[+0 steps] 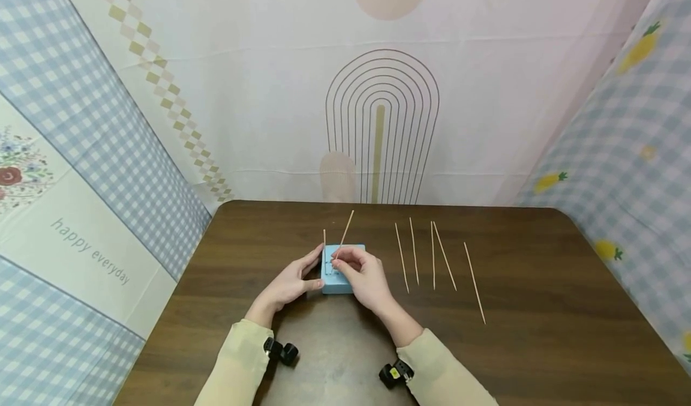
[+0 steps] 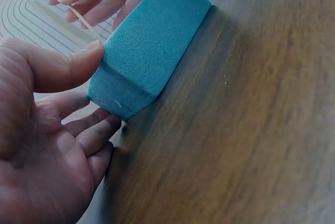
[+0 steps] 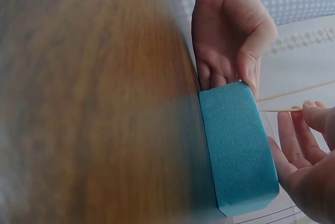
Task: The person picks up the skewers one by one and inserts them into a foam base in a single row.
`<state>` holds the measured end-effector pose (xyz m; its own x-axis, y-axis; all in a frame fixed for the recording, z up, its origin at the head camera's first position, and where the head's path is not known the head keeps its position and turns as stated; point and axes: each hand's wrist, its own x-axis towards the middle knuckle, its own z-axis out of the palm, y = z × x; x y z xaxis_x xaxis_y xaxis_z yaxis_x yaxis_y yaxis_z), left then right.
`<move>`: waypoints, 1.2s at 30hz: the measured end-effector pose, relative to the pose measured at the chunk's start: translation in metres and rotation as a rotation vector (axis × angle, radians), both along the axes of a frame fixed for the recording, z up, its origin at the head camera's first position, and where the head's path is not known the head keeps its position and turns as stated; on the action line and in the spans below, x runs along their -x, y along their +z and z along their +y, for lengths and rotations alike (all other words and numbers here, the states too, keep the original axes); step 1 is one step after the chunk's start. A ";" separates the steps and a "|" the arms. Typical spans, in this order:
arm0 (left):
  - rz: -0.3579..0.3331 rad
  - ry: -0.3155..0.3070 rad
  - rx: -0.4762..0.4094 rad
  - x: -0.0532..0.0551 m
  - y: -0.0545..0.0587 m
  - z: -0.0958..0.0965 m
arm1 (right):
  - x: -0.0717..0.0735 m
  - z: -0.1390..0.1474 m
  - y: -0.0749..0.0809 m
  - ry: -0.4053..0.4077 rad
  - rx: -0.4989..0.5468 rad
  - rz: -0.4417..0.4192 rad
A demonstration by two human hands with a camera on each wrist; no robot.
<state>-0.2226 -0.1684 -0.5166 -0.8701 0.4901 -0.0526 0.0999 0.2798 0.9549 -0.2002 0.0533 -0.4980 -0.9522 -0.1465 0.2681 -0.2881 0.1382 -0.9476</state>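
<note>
Two pale yellow sleeves (image 1: 233,364) are reaching in over the near part of the bench (image 1: 545,316), each with a small black wrist camera (image 1: 281,352) strapped on. Past the cuffs, the left hand (image 1: 288,285) is gripping the left end of a light blue block (image 1: 337,287), thumb at the near left corner and the other fingers curving along that side, so they're only opening about as wide as the block. Meanwhile the right hand (image 1: 371,281) is pinching a thin wooden stick (image 1: 348,225), thumb and fingertips basically closed on it. That stick is leaning over the block's top; can't tell if its tip is going in, fingers are covering it.

Block's sitting flat on the bench, closer to the far left corner than the far right one. Another stick (image 1: 324,238) is standing up at the block's left edge. Five loose sticks (image 1: 432,256) are lying toward the right edge, mostly pointing at the far edge, one sitting apart nearest that right side. Beyond the far edge, a white cloth (image 1: 480,112) with arch patterns is hanging.
</note>
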 end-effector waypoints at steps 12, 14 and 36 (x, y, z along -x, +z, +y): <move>-0.001 -0.006 0.000 -0.001 0.001 -0.001 | -0.003 -0.003 0.003 -0.006 -0.018 0.042; 0.001 -0.005 0.002 -0.001 0.001 -0.002 | -0.003 -0.003 0.003 -0.009 -0.036 0.041; 0.011 -0.008 -0.001 0.002 -0.001 0.000 | -0.003 -0.004 0.003 -0.005 -0.111 0.079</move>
